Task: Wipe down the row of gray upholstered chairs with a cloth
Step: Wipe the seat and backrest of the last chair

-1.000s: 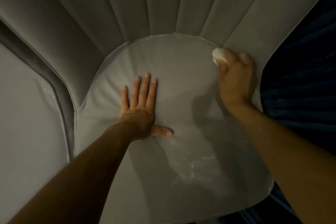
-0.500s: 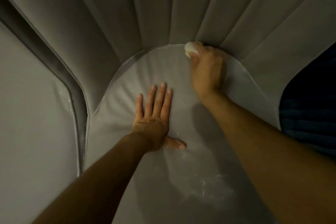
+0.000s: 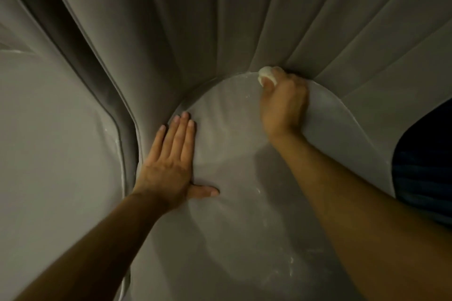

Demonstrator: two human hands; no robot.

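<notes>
I count one cloth (image 3: 266,76), a small white wad just right of centre in the upper half of the frame, sitting where the rounded gray seat (image 3: 234,215) meets the ribbed backrest (image 3: 195,22). My right hand (image 3: 283,105) is curled tight around it, knuckles up, pressing it into that seam. My left hand (image 3: 168,166) lies flat and spread on the left part of the same seat, fingers straight and together, thumb out to the side, holding nothing. The two hands are apart. Two chairs show: this one, and part of a second chair (image 3: 49,154) along the left edge. White specks (image 3: 281,273) dot the seat at lower right. Dark blue fabric (image 3: 423,168) fills the right edge.
</notes>
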